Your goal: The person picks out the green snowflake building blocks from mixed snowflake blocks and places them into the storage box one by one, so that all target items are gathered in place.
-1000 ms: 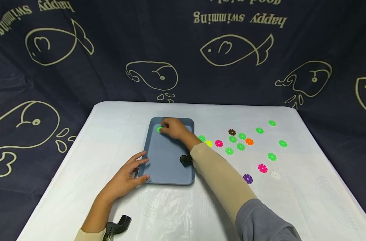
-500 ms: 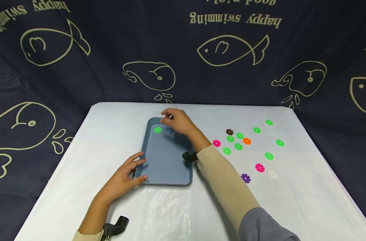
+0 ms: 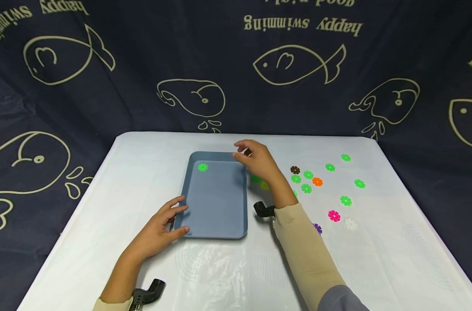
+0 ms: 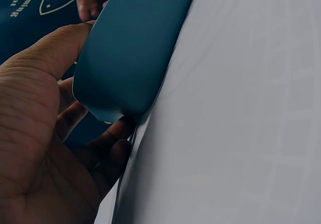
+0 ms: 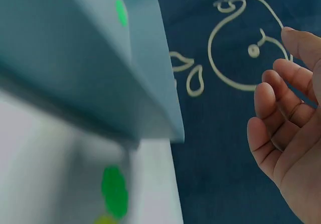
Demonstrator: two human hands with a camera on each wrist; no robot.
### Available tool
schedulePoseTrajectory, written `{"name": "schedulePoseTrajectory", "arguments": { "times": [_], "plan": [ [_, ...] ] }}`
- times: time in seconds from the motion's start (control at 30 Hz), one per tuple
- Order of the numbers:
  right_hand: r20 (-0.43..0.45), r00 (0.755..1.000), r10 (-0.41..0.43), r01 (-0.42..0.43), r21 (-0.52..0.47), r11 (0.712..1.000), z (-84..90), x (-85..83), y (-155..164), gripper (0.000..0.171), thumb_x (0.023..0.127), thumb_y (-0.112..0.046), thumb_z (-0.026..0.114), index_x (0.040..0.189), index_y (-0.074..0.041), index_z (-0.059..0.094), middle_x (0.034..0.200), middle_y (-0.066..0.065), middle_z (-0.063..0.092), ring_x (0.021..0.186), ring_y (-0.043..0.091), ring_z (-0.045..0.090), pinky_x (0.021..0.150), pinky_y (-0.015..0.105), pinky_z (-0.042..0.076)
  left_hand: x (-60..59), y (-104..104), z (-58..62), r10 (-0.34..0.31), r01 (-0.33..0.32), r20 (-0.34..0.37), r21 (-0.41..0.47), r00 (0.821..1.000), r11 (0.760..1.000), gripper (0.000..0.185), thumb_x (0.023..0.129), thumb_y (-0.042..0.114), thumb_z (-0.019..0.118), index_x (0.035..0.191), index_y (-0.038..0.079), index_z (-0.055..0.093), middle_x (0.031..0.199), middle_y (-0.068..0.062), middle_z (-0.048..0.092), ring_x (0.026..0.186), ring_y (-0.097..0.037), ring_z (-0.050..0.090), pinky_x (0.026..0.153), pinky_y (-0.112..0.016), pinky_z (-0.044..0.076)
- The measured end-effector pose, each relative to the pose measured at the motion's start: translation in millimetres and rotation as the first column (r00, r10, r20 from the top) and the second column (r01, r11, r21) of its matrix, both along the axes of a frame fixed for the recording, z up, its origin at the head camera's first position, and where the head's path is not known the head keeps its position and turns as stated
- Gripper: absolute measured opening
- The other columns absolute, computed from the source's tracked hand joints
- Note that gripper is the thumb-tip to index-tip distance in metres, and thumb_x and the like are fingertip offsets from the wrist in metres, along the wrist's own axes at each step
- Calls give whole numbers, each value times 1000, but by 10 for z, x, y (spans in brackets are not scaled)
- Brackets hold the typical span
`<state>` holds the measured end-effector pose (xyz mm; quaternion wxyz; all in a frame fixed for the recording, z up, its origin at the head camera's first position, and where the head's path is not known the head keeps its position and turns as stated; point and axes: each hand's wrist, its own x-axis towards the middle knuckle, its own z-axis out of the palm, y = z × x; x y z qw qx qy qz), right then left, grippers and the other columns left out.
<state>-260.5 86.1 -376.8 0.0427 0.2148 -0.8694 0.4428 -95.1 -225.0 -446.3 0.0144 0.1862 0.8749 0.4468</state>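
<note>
A grey-blue rectangular tray [image 3: 216,203] lies on the white-covered table. One green notched plastic disc [image 3: 202,167] lies inside it, near the far left corner. My left hand [image 3: 158,233] holds the tray's near left corner; in the left wrist view the thumb is at the rim and bent fingers [image 4: 108,153] are at the corner's underside. Above the table by the tray's far right corner hovers my right hand [image 3: 259,162]. Its fingers are loosely bent with nothing between them, as the right wrist view shows. A yellow disc [image 3: 264,185] and a green one are partly hidden below it.
Several loose notched discs lie right of the tray, including a brown disc [image 3: 295,170], an orange disc [image 3: 317,182], a pink disc [image 3: 334,216], a white disc [image 3: 350,223] and several green ones. A dark printed curtain [image 3: 204,52] hangs behind the table.
My right hand has let go of the green disc in the tray, lifted, and moved right past the tray's far right corner. The left hand stays at the tray.
</note>
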Motion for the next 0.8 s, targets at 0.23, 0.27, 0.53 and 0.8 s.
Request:
{"name": "schedulePoseTrajectory", "arguments": {
  "times": [0.23, 0.27, 0.53, 0.8],
  "plan": [
    [45, 998, -53, 52, 22, 998, -169, 62, 280, 38, 96, -30, 68, 129, -13, 65, 115, 7, 62, 98, 25, 60, 80, 41, 50, -6, 0, -13, 5, -5, -5, -14, 1000, 1000, 58, 89, 26, 78, 139, 6, 57, 158, -2, 33, 132, -26, 47, 100, -26, 44],
    [54, 997, -59, 57, 32, 998, -195, 69, 315, 38, 96, -30, 68, 130, -13, 64, 115, 7, 62, 99, 25, 59, 80, 42, 50, -6, 0, -14, 5, -5, -5, -14, 1000, 1000, 58, 89, 26, 78, 139, 6, 57, 158, -2, 33, 132, -26, 47, 100, -25, 44],
    [115, 990, -84, 70, 122, 990, -386, 109, 499, 41, 95, -27, 70, 130, -6, 64, 120, 11, 63, 102, 28, 60, 84, 44, 50, -2, 1, 4, -2, 2, 3, 6, 1000, 1000, 58, 88, 25, 78, 139, 6, 57, 158, -4, 33, 134, -26, 45, 99, -13, 38],
    [197, 977, -78, 42, 181, 983, -549, 91, 553, 42, 92, -24, 72, 130, -5, 64, 122, 14, 62, 105, 30, 61, 88, 44, 50, -8, -4, -13, 4, -4, -2, -16, 1000, 1000, 59, 88, 26, 79, 139, 5, 57, 157, -4, 34, 133, -25, 46, 98, -16, 41]
  ]
}}
